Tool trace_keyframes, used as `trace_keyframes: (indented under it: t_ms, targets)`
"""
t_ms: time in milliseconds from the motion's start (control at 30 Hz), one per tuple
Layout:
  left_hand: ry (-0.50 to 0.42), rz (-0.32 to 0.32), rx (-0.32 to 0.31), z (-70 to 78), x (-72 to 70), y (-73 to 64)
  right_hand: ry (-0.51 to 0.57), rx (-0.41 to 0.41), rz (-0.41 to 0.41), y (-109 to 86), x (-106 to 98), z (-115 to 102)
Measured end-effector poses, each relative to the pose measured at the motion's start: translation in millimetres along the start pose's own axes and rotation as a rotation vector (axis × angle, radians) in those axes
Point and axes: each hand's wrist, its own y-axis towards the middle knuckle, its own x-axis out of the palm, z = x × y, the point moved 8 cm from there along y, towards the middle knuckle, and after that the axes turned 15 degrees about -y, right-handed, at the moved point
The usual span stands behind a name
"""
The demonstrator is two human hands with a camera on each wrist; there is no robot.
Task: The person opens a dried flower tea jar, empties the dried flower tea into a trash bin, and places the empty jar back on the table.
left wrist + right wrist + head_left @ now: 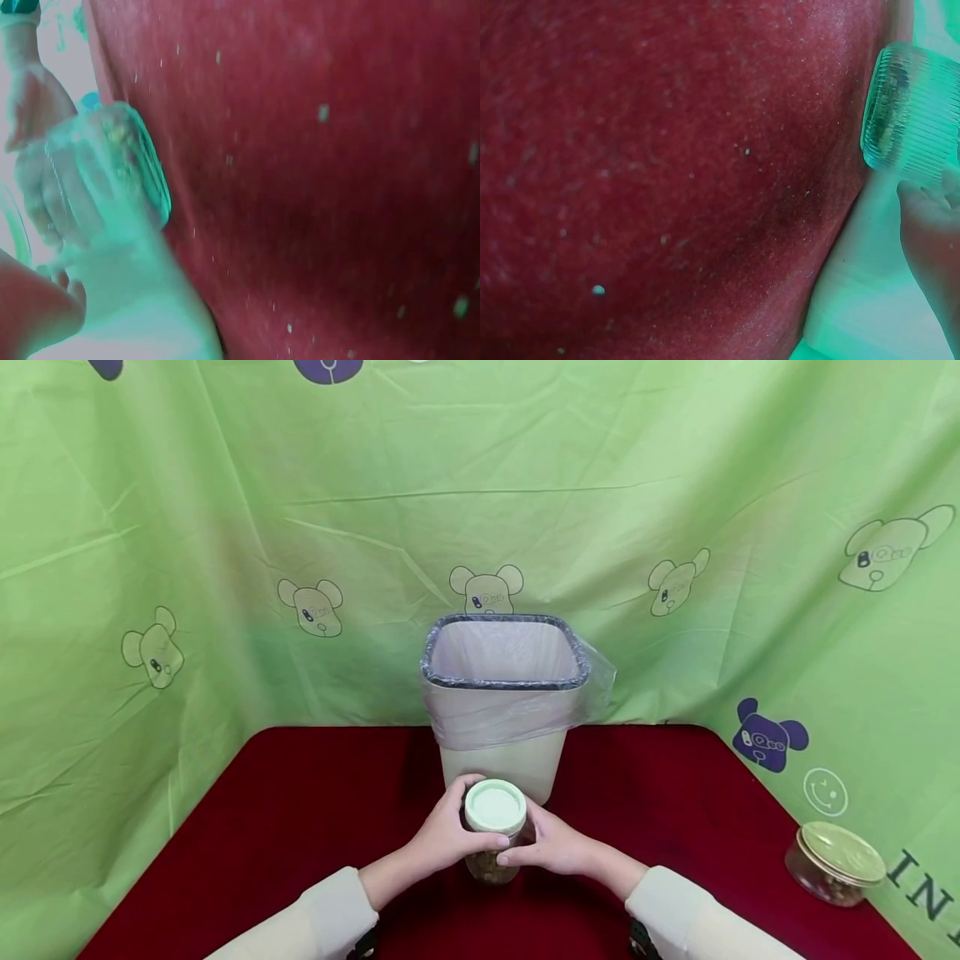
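Observation:
A clear jar (pixel 491 867) with a pale green lid (pixel 495 807) is upright between both hands, near the table's front in the head view. Small brownish bits lie in its lower part. My left hand (pixel 448 831) grips it from the left, thumb across the front just below the lid. From the right, my right hand (pixel 557 843) holds it, its thumb lower on the front; its other fingers are hidden behind. The ribbed wall of the jar (pixel 911 120) shows in the right wrist view, close to the bottom edge of the jar and the red cloth.
A white bin (pixel 498 760) with a clear liner and dark rim stands right behind the jar. A round, low container (pixel 834 868) with a yellow-green lid sits at the right edge. Red cloth (pixel 330 810) covers the table; green printed curtains (pixel 390 527) surround it.

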Motion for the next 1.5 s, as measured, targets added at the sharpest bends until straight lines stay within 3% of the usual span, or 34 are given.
trace_keyframes:
  t_ms: [233,533,767,967,1233,1500]
  targets:
    - [-0.043,-0.148,-0.011,0.5,0.2,8.1,-0.003,-0.006,0.009,-0.7,0,-1]
    - [-0.164,-0.323,-0.017,-0.5,1.6,18.1,-0.005,0.003,0.008,-1.3,0,0]
    - [-0.158,-0.365,-0.037,-2.7,1.6,21.5,-0.002,0.0,0.003,-1.3,0,1]
    - [-0.121,-0.292,-0.012,-1.6,1.1,19.2,-0.004,-0.004,0.001,-1.2,-1,0]
    - [0.005,-0.071,0.0,0.5,0.1,8.4,-0.004,0.03,0.003,-1.2,-1,1]
    - [0.068,0.107,-0.039,5.2,4.4,-2.8,0.005,-0.016,0.006,-0.2,0,-1]
